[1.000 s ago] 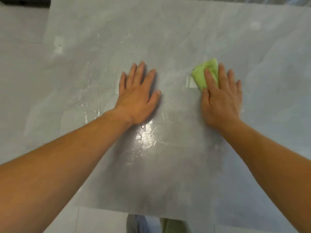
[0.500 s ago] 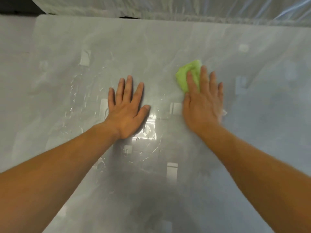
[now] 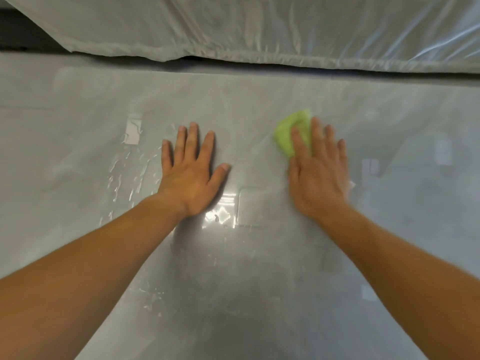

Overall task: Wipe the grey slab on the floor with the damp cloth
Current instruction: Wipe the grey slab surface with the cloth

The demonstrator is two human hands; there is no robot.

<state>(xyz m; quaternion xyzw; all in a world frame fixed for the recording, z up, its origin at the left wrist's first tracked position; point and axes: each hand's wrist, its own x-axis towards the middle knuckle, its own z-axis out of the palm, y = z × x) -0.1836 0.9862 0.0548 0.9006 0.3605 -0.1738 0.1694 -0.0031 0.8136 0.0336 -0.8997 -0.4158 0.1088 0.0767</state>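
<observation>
a person kneels over a grey slab (image 3: 259, 268) on the floor, mid-wipe. the right hand (image 3: 318, 172) lies flat with fingers spread, pressing a green cloth (image 3: 292, 132) against the slab's far half; most of the cloth is hidden under the palm, one corner showing past the fingertips. the left hand (image 3: 192, 170) rests beside it, open and empty, palm down as a brace. water streaks (image 3: 130, 175) glisten left of that hand. plastic sheeting (image 3: 259, 29) lies beyond the far edge. the wiping looks under way, not finished; the next stroke likely calls for steady downward pressure while sliding the cloth over the streaked patch.
</observation>
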